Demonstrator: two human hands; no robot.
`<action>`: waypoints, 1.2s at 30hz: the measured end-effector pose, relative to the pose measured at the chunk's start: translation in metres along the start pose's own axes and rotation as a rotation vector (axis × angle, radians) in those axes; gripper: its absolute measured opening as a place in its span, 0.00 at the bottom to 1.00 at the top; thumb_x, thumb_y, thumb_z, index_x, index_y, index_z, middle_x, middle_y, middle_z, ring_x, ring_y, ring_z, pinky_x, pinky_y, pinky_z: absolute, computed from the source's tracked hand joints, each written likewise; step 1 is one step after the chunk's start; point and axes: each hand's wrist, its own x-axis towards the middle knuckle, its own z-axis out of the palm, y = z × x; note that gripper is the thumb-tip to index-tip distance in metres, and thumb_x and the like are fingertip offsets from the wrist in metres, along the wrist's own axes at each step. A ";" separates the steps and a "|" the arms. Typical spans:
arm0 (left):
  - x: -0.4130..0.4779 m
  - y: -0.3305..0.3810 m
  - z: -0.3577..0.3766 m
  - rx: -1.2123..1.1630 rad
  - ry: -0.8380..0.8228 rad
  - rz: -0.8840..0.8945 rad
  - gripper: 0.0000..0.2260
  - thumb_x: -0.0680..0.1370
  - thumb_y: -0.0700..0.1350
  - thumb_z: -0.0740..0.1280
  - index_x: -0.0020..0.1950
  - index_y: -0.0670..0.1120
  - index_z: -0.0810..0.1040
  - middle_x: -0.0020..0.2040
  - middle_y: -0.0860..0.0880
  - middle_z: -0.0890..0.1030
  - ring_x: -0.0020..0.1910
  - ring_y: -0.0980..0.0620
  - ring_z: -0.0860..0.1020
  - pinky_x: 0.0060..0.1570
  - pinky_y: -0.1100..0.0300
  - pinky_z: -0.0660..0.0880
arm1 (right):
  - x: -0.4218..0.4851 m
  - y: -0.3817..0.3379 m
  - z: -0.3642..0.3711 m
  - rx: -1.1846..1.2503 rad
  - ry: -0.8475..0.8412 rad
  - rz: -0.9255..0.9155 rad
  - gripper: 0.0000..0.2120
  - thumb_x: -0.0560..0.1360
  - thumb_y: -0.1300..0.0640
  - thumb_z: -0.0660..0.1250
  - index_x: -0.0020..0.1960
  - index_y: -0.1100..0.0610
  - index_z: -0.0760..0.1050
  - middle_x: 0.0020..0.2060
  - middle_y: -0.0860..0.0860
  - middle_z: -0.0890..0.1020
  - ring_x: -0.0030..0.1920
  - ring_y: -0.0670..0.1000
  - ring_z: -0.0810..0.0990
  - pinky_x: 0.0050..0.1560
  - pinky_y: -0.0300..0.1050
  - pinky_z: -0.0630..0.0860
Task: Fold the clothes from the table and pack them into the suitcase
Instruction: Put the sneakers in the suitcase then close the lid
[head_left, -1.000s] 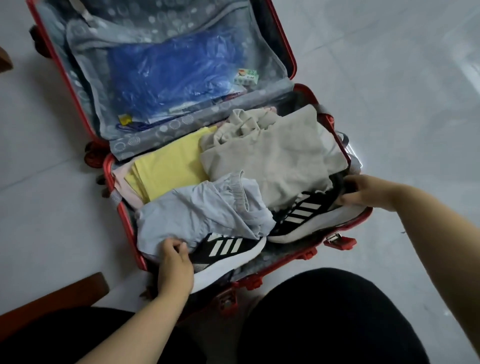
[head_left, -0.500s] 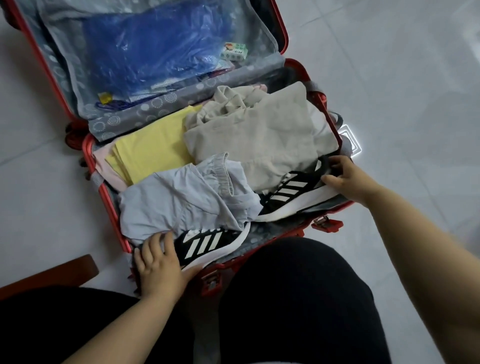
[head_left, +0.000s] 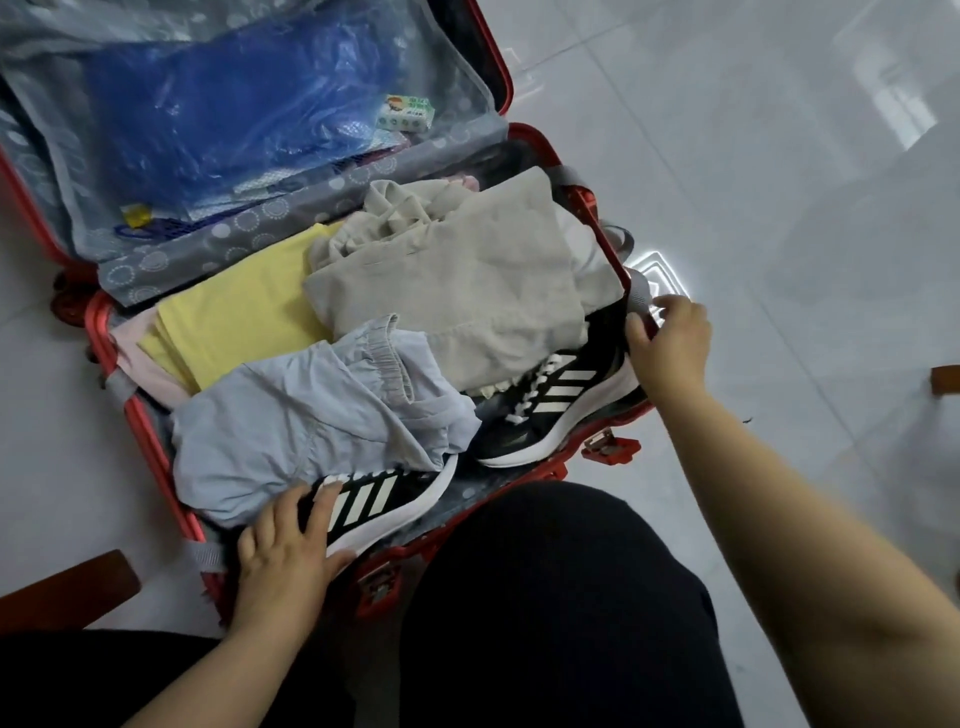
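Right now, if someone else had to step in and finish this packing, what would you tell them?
Left hand: open, resting on the near shoe.
Right hand: curled round the grey strap at the suitcase rim.
Done: yellow garment, beige garment, light blue garment and far shoe lie inside.
Left: probably fasten the straps and shut the lid. No table is in view, so more clothes may wait.
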 end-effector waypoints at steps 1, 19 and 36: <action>0.000 0.000 0.002 0.009 0.001 0.006 0.44 0.49 0.49 0.83 0.61 0.46 0.69 0.54 0.38 0.75 0.52 0.42 0.68 0.41 0.42 0.74 | 0.009 -0.002 -0.002 0.106 -0.003 0.128 0.22 0.77 0.47 0.60 0.64 0.61 0.70 0.61 0.59 0.73 0.61 0.59 0.71 0.62 0.54 0.69; 0.021 0.010 -0.015 -0.173 0.169 0.058 0.19 0.69 0.51 0.56 0.58 0.48 0.71 0.55 0.50 0.71 0.51 0.49 0.69 0.50 0.53 0.63 | 0.063 -0.037 -0.014 0.889 -0.042 0.476 0.06 0.73 0.61 0.68 0.49 0.62 0.78 0.32 0.51 0.80 0.39 0.51 0.78 0.43 0.42 0.74; 0.062 -0.010 -0.070 -0.684 0.226 -0.330 0.22 0.71 0.29 0.66 0.63 0.37 0.69 0.59 0.40 0.75 0.60 0.39 0.71 0.62 0.42 0.67 | -0.038 -0.095 0.034 0.193 -0.341 0.002 0.28 0.80 0.50 0.56 0.75 0.47 0.47 0.49 0.56 0.81 0.41 0.56 0.82 0.40 0.51 0.80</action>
